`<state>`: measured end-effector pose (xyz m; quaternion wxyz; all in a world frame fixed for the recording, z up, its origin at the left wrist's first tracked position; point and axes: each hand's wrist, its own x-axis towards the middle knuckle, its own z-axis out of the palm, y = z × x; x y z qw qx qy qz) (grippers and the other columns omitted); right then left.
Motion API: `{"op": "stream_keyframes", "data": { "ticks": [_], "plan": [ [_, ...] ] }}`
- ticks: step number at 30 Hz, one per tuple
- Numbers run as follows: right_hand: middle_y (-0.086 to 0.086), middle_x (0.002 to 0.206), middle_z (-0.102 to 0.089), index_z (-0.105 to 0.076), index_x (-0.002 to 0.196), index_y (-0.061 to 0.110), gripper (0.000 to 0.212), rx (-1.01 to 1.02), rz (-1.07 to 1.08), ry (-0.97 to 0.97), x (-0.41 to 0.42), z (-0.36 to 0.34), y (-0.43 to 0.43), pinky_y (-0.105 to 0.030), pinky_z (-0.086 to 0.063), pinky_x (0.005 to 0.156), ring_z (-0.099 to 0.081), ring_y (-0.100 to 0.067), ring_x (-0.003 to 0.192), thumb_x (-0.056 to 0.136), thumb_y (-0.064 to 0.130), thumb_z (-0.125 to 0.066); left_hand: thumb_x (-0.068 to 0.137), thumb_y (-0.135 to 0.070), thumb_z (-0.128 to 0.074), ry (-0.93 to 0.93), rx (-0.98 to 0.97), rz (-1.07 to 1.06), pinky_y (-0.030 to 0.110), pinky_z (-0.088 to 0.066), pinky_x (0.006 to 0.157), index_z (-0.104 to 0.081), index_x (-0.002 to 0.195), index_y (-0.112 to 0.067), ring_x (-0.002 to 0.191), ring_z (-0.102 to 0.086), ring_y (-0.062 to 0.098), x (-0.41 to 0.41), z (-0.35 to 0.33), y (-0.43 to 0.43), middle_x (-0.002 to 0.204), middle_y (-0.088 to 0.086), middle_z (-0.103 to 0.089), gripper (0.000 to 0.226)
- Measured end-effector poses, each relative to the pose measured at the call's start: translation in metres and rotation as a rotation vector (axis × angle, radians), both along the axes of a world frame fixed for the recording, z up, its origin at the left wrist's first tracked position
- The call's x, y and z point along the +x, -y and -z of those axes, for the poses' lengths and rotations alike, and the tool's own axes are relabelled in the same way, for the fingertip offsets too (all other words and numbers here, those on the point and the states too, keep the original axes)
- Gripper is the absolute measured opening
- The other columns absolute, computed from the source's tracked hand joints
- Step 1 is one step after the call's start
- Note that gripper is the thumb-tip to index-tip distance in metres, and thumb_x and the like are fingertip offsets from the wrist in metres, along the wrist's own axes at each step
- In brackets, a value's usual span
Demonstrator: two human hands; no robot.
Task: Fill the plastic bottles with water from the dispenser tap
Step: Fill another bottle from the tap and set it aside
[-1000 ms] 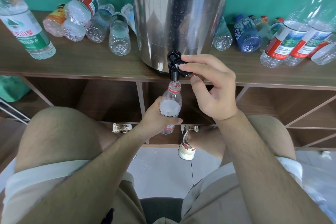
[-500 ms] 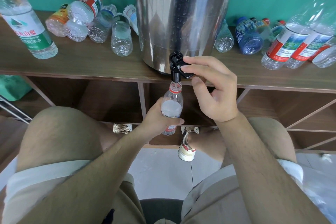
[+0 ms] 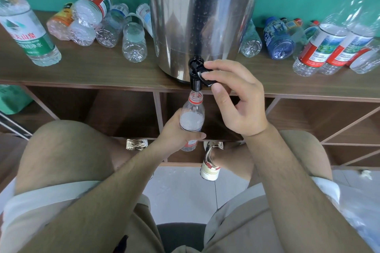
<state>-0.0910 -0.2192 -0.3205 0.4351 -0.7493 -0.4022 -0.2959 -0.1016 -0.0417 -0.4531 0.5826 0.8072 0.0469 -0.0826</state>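
**One bottle filling at the dispenser tap**

Head view. The left hand (image 3: 181, 131) is gripping the plastic bottle (image 3: 192, 117) around its lower body, fingers and thumb wrapped over the label. It is holding the bottle upright, with the open neck directly under the spout of the black tap (image 3: 195, 80) and just apart from it. The right hand (image 3: 236, 98) is pinching the tap lever (image 3: 206, 81) between thumb and fingertips. The tap is projecting from the base of the steel dispenser (image 3: 201, 16), which is standing at the front edge of the table (image 3: 92, 70). Water appears to be reaching the bottle's shoulder, but a stream cannot be confirmed.

Doing this step well is calling for two things:
- The neck needs to be staying centred under the spout and the bottle vertical.
- The lever is probably needing release shortly, since little room seems to be remaining in the bottle.

The table's front edge is running just behind the neck. The bottle is hanging in front of the shelf compartments (image 3: 123, 113) and between the person's knees, so lowering it toward the body is looking unobstructed.

Empty bottles (image 3: 134, 41) are lying left of the dispenser and capped upright bottles (image 3: 320, 47) are standing to its right. Both groups are well apart from the hands.
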Motion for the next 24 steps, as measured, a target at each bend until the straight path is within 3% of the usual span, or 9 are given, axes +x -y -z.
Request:
{"op": "stream_keyframes", "data": {
  "ticks": [4, 8, 14, 24],
  "plan": [
    [-0.021, 0.13, -0.067, -0.074, 0.116, -0.007, 0.025, -0.022, 0.03, 0.02, 0.0, 0.003, -0.001, -0.043, -0.057, 0.094, -0.067, -0.028, 0.121, 0.098, -0.004, -0.056, 0.072, -0.029, -0.096, -0.002, -0.019, 0.009, 0.043, -0.051, 0.108, -0.043, 0.143, -0.038, 0.125, -0.057, 0.016, -0.001, -0.002, 0.0, 0.131, -0.013, -0.058, 0.089],
    [-0.022, 0.13, -0.067, -0.073, 0.117, -0.008, 0.026, -0.024, 0.037, 0.006, 0.0, 0.003, -0.002, -0.042, -0.056, 0.098, -0.066, -0.029, 0.123, 0.099, -0.003, -0.055, 0.071, -0.029, -0.096, -0.001, -0.03, 0.005, 0.042, -0.052, 0.107, -0.044, 0.141, -0.039, 0.122, -0.058, 0.014, -0.002, -0.003, 0.0, 0.129, -0.014, -0.059, 0.088],
    [-0.02, 0.13, -0.067, -0.074, 0.116, -0.007, 0.025, -0.007, 0.037, -0.009, 0.0, 0.004, -0.003, -0.03, -0.053, 0.09, -0.066, -0.025, 0.12, 0.1, -0.002, -0.055, 0.073, -0.027, -0.096, 0.003, -0.035, 0.016, 0.045, -0.051, 0.109, -0.043, 0.144, -0.037, 0.125, -0.057, 0.015, -0.004, -0.007, 0.001, 0.132, -0.012, -0.059, 0.089],
    [-0.02, 0.13, -0.067, -0.074, 0.116, -0.007, 0.026, 0.01, 0.038, -0.039, -0.002, 0.005, -0.005, -0.031, -0.052, 0.091, -0.066, -0.027, 0.118, 0.1, -0.002, -0.053, 0.076, -0.022, -0.094, -0.009, -0.05, 0.008, 0.053, -0.048, 0.112, -0.044, 0.147, -0.031, 0.131, -0.056, 0.022, -0.006, -0.011, 0.002, 0.138, -0.005, -0.059, 0.088]
  ]
}}
